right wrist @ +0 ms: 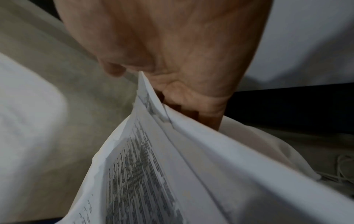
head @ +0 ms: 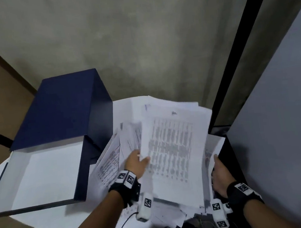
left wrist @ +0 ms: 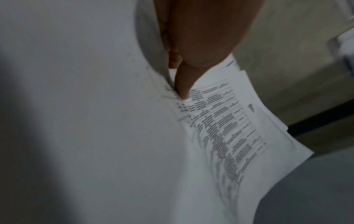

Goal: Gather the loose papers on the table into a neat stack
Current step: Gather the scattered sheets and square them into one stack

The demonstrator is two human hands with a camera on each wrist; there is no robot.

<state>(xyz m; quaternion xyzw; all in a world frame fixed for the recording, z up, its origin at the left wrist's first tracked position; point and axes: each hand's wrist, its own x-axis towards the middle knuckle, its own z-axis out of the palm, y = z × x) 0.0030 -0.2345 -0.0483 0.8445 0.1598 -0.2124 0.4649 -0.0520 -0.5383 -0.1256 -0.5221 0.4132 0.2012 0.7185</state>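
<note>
Head view shows the papers [head: 171,148] lifted as a fanned bundle above the white table [head: 46,221], beside an open blue box [head: 59,121]. Left hand [head: 136,163] grips their left edge, thumb on the printed top sheet; right hand [head: 219,173] clasps the right edge, fingers tucked behind the sheets

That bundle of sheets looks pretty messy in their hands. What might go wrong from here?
1. The papers are fanned out unevenly; the left hand pinches only one edge, so inner sheets might slide out.
2. The right hand holds the other edge near the table's right side, where dropped sheets could fall off.
3. Pressing the edges together may crease the bowed sheets.
</note>
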